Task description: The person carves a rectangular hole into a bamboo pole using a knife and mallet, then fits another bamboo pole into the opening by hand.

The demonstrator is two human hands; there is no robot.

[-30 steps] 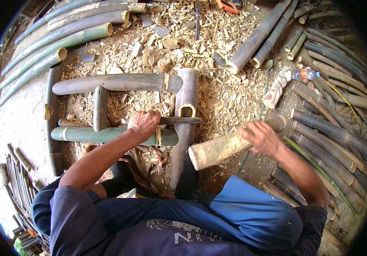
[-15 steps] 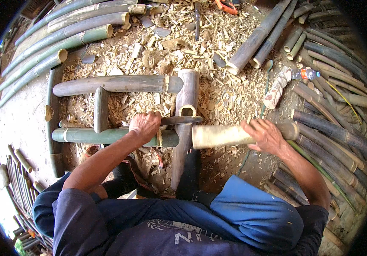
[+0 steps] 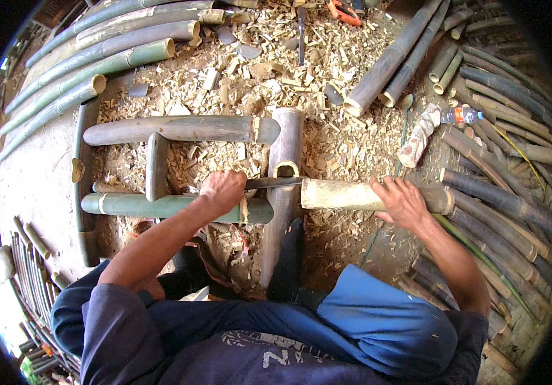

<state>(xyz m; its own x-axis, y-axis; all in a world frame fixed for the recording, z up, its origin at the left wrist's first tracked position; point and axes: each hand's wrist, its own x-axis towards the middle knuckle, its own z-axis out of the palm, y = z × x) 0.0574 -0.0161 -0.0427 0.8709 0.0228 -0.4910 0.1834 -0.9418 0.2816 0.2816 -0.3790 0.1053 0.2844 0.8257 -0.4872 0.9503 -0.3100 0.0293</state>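
Observation:
My left hand (image 3: 223,192) is closed around the handle end of a dark, narrow blade (image 3: 273,182), likely a knife or chisel. The blade lies across an upright-running bamboo pole (image 3: 285,144), just below the edge of a hole cut in it. My right hand (image 3: 401,201) grips a thick, pale bamboo length (image 3: 340,195) from above. Its left end meets or nearly meets the blade's tip; I cannot tell which. Left of the pole, a grey bamboo rail (image 3: 179,129), a green rail (image 3: 160,206) and a short crosspiece (image 3: 156,165) form a frame under my left arm.
Wood chips (image 3: 250,83) cover the ground around the frame. Bamboo poles (image 3: 141,56) lie at the far left, and stacked poles (image 3: 500,192) line the right side. A plastic bottle (image 3: 460,115) lies beside a wrapped roll (image 3: 420,136). An orange-handled tool (image 3: 343,13) is at the far edge.
The pale bamboo length, blurred before, now looks sharp and its left end sits slightly farther right. The blade has tilted a little in my left hand. The whole view has shifted slightly.

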